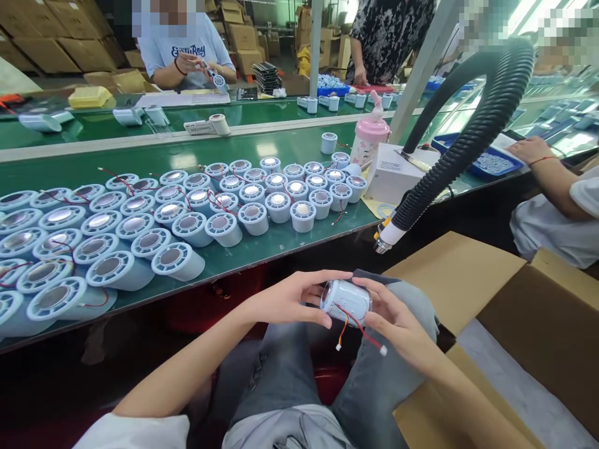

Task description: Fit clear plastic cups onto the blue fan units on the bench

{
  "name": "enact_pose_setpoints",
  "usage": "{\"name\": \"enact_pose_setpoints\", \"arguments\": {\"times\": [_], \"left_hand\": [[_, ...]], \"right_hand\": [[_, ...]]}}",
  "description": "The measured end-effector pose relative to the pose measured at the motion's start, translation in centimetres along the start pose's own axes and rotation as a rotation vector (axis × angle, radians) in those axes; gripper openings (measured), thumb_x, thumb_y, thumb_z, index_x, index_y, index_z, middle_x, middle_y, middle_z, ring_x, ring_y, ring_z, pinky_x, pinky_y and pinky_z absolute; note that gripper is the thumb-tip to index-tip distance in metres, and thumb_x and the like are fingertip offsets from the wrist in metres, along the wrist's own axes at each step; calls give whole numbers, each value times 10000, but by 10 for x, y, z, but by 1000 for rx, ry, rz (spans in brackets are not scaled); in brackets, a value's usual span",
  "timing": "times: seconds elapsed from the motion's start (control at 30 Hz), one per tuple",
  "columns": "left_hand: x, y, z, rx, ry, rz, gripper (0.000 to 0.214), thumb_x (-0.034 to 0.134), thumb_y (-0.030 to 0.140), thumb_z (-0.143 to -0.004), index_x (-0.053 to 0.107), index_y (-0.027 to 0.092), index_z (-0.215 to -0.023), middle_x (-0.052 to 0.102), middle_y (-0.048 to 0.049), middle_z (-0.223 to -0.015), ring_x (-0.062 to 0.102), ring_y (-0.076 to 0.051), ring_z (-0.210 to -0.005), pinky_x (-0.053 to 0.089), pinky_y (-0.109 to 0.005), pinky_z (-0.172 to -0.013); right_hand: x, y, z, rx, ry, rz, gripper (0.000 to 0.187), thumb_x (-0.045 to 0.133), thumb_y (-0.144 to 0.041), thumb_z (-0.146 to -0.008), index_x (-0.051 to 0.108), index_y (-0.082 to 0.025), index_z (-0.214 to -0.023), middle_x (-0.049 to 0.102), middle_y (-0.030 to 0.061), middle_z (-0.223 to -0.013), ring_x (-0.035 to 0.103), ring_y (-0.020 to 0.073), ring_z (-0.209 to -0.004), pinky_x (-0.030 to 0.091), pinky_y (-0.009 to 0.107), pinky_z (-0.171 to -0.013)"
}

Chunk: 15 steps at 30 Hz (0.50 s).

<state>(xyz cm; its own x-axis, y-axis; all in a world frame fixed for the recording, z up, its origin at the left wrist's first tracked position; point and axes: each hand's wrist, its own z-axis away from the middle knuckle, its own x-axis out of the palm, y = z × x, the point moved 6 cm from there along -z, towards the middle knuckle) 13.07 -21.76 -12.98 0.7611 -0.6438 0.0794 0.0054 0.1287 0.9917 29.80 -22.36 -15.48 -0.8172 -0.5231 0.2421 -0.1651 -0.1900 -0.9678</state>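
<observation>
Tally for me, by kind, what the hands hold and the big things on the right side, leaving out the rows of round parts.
1 round pale-blue part, held between left hand and right hand
2 wire leads hanging from it
1 black ribbed hose
1 pink bottle
1 white box
1 cardboard box
Total: 7

Pale blue housing (349,300) trailing red and orange wires (361,328); matching units (148,242) (silver centres) on a green bench (281,143); black ribbed hose (470,137); brown box (449,274).
</observation>
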Motion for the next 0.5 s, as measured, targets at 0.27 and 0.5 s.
{"name": "enact_pose_setpoints", "arguments": {"times": [0.27, 0.5], "left_hand": [[12, -21, 13, -97, 66, 209, 745, 777, 194, -741, 461, 297, -1408, 607, -80, -1288, 651, -180, -1009, 503, -293, -884], [-1, -19, 5, -302, 153, 146, 650, 703, 399, -767, 491, 223, -1356, 672, -63, -1050, 621, -159, -738, 498, -250, -617]], "right_hand": [[-3, 11, 3, 144, 20, 49, 482, 815, -355, -749, 674, -326, -1209, 735, 4, -1032, 669, 181, -874, 558, 266, -744], [0, 0, 7, 77, -42, 106, 591, 655, -580, -832, 594, -253, -1320, 700, 78, -1138, 685, 231, -922, 574, 359, -779]]}}
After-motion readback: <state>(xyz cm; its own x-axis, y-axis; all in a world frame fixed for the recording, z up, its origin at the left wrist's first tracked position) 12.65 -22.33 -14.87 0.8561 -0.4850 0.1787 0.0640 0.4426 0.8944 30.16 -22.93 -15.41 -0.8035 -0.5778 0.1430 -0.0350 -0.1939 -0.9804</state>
